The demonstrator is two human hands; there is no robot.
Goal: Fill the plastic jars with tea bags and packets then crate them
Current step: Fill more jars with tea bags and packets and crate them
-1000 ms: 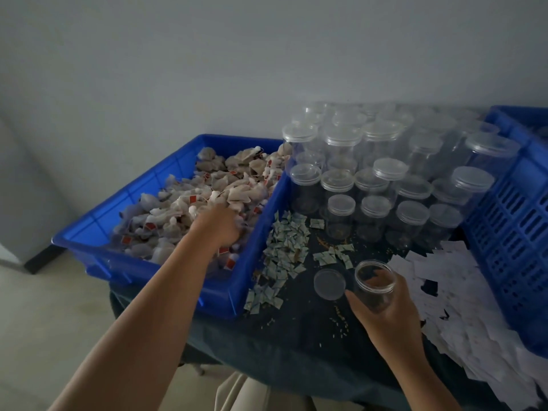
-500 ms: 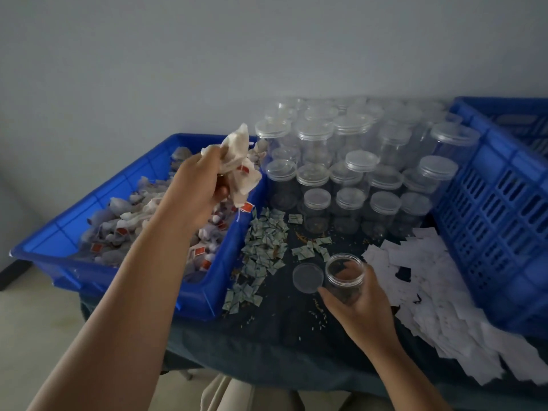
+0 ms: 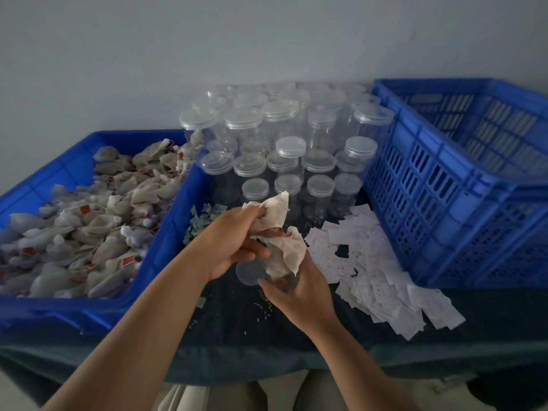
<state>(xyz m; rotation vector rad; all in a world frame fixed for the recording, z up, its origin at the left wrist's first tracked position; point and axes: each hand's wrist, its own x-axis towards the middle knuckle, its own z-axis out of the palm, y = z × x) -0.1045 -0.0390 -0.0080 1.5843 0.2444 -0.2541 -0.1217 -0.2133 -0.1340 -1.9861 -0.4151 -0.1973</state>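
Note:
My left hand (image 3: 234, 241) grips a bunch of white tea bags (image 3: 278, 215) and holds them over the mouth of a small clear plastic jar (image 3: 281, 275). My right hand (image 3: 299, 295) grips that jar from below and the right; the tea bags hide most of it. The jar's loose lid (image 3: 249, 272) lies on the dark cloth just left of it. A blue tray (image 3: 166, 232) at the left holds a heap of tea bags (image 3: 98, 215). A tall blue slotted crate (image 3: 439, 185) stands at the right.
Several lidded clear jars (image 3: 284, 143) of different heights stand in rows at the back centre. White paper packets (image 3: 373, 274) are strewn in front of the crate, small greenish packets (image 3: 204, 218) lie beside the tray. The table's front edge runs near my arms.
My left hand lifted a bunch of tea bags out of the tray and carried it right, down onto the jar. The right hand kept hold of the jar.

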